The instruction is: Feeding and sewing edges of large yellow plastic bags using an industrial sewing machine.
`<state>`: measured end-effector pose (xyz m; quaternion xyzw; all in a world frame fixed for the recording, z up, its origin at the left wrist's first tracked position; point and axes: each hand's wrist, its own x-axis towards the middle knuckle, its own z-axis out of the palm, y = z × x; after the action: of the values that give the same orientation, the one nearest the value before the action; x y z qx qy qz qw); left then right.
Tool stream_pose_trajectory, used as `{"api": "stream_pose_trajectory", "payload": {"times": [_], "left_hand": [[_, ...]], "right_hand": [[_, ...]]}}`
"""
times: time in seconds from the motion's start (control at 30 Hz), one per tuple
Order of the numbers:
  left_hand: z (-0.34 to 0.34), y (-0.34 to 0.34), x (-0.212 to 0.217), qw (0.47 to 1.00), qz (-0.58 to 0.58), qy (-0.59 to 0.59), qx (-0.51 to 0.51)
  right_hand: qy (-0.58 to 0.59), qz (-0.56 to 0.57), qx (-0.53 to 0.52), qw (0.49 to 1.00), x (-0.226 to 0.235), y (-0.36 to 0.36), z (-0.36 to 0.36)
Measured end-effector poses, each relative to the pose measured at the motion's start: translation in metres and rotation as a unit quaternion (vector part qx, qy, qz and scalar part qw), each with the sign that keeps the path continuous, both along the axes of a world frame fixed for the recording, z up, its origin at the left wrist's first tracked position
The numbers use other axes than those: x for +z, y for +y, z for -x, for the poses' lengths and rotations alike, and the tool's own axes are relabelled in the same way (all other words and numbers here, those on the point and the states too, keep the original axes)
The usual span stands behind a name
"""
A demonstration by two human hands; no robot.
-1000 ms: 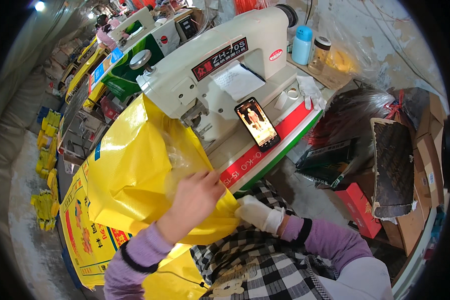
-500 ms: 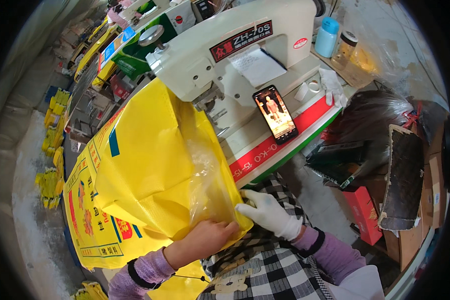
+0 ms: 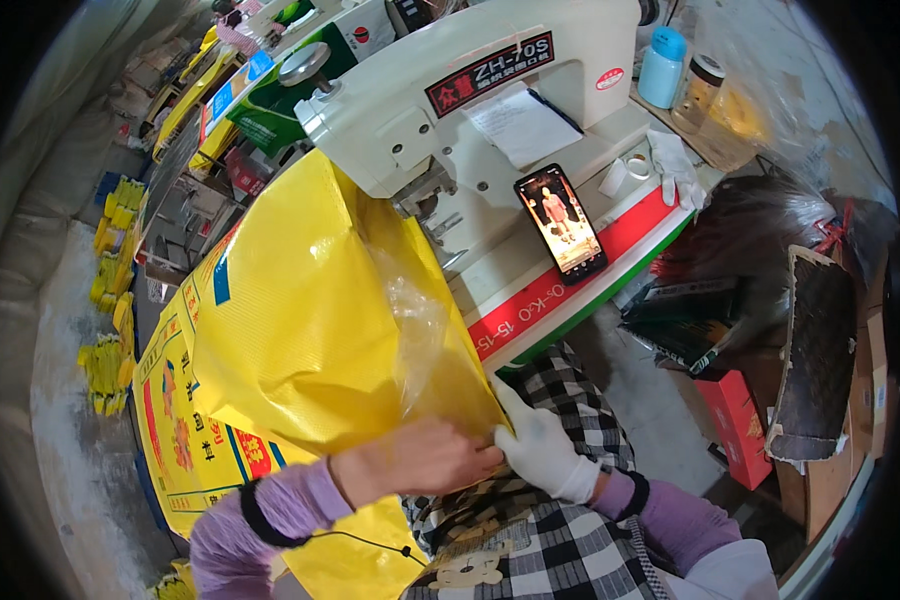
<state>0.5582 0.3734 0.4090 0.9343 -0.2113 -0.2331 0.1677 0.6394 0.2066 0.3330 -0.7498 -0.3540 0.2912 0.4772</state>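
Note:
A large yellow woven sack [image 3: 280,300] lies spread over the sewing machine's bed, its open edge toward me. A clear plastic liner [image 3: 415,320] shows at its mouth. My left hand [image 3: 420,462], bare, is closed at the sack's near corner, the fingertips curled against the mouth's edge. Beside it my right hand [image 3: 548,450], in a white glove, pinches the same edge near the corner. The two hands nearly touch. Above the sack's far end stands the cream sewing machine [image 3: 370,150], its needle area next to the sack's edge.
A phone [image 3: 560,225] with a lit screen lies on the machine table, near a paper sheet [image 3: 525,125] with a pen [image 3: 555,110]. A white glove [image 3: 675,170], a blue bottle [image 3: 660,70] and a jar [image 3: 700,90] stand farther right. Cardboard [image 3: 815,355] and a red box [image 3: 735,430] are lower right.
My left hand has moved right along the sack's mouth, up to my right hand. The near corner is now bunched between them. The whole view has shifted slightly.

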Motion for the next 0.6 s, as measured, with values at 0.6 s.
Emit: {"api": "stream_pose_trajectory", "payload": {"times": [0.6], "left_hand": [[-0.005,-0.072,0.005,0.995,0.032,0.027,0.087]], "right_hand": [[-0.271,0.137,0.093,0.948,-0.031,0.182,-0.098]]}}
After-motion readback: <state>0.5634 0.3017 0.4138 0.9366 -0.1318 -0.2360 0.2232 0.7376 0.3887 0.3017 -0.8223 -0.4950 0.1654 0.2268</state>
